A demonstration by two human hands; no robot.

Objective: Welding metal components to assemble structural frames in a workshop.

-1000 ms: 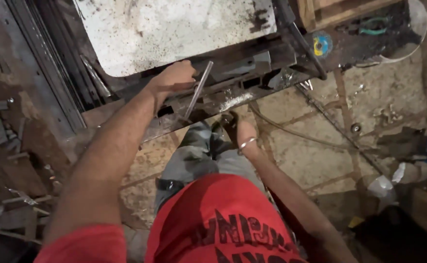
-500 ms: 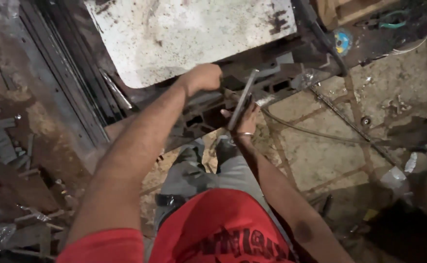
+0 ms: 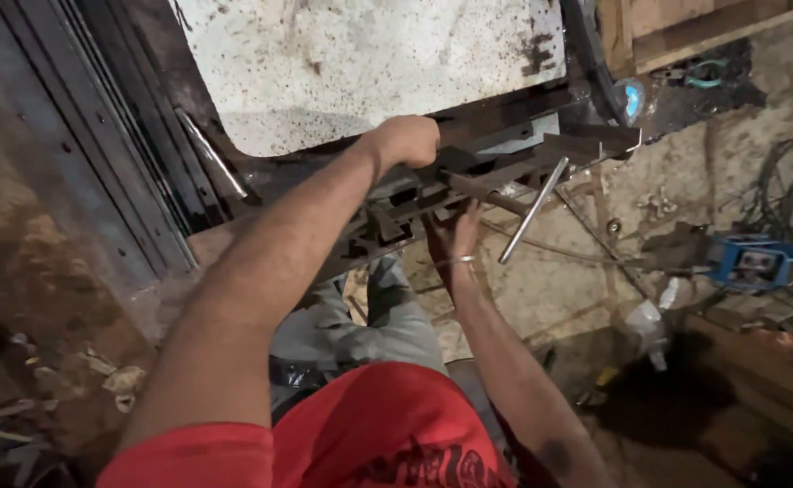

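a: state the edges and open room around the work.

b: the dark slotted steel frame (image 3: 469, 185) runs from 8 o'clock to 2 o'clock across the view. the speckled white metal plate (image 3: 360, 63) closes off everything at 12 o'clock, its lower edge just above the frame. grey steel rails (image 3: 80, 136) wall off 10 o'clock. open stone floor (image 3: 559, 271) lies at 3 to 4 o'clock, with a blue box-shaped device (image 3: 758, 262) well apart at 3 o'clock.

a: hand poses and grip?

b: the left hand (image 3: 407, 140) is clenched over the frame's upper edge, forearm stretched out straight from 7 o'clock. the right hand (image 3: 455, 237) reaches up under the frame, fingers touching its underside; whether they are closed on anything, cannot tell. the thin bright steel rod (image 3: 532, 212) slants down from the frame, just beside the right hand.
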